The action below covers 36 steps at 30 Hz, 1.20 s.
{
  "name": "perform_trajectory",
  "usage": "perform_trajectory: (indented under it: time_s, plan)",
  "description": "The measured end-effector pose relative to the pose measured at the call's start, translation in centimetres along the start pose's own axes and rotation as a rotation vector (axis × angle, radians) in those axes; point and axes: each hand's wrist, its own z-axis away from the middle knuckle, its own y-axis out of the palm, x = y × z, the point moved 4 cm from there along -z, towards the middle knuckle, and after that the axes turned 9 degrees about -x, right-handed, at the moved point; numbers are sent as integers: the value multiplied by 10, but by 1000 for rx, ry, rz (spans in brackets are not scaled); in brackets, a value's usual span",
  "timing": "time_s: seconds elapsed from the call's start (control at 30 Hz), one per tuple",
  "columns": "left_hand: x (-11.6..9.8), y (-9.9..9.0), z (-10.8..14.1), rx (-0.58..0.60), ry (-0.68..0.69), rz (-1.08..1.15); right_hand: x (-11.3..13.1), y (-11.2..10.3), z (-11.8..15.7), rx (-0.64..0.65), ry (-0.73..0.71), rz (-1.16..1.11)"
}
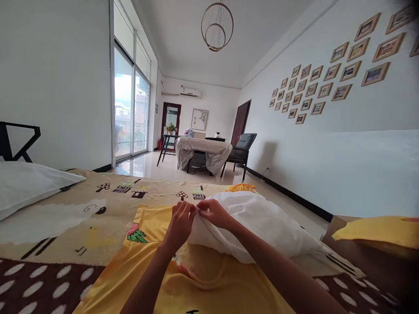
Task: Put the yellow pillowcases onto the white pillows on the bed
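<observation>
The white pillow (262, 222) lies toward the person's four o'clock, its near corner pinched between left hand (182, 216) and right hand (214, 213), fingertips drawn together. Yellow fabric (150, 220) spreads at six, over the patterned blanket (114, 218); a draped table (209, 145) stands at twelve.

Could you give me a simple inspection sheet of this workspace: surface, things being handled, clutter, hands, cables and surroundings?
Surface: patterned blanket, partly covered.
Job's things: white pillow, lying partly over yellow cloth.
Clutter: second pillow, white, at far left; yellow cushion at far right.
Hands: left hand and right hand close together, apparently pinching the white pillow's edge.
Cables: thin cord low on the right wall.
Surroundings: draped table, black chair, framed pictures, glass doors.
</observation>
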Motion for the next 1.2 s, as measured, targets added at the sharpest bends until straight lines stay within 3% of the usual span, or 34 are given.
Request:
perform_trajectory:
  time_s: [0.23,0.43,0.6,0.73,0.8,0.93,1.07,1.2]
  plan:
    - [-4,1,1,-32,47,16,0,1,4,-34,14,-30]
    - [-1,4,4,-96,25,100,11,1,11,69,-64,34]
    - [-10,4,7,-137,47,178,11,1,19,-12,-91,373]
    - [1,-1,4,-146,-36,183,11,-19,24,-127,-109,392]
    - [17,0,2,-88,-160,117,13,-35,30,-183,-132,350]
    - [39,13,6,179,-340,69,21,-66,44,-200,-222,280]
    - [30,32,15,341,-344,74,27,-90,55,-183,-282,258]
    - [23,46,22,398,-357,29,27,-100,61,-105,-272,222]
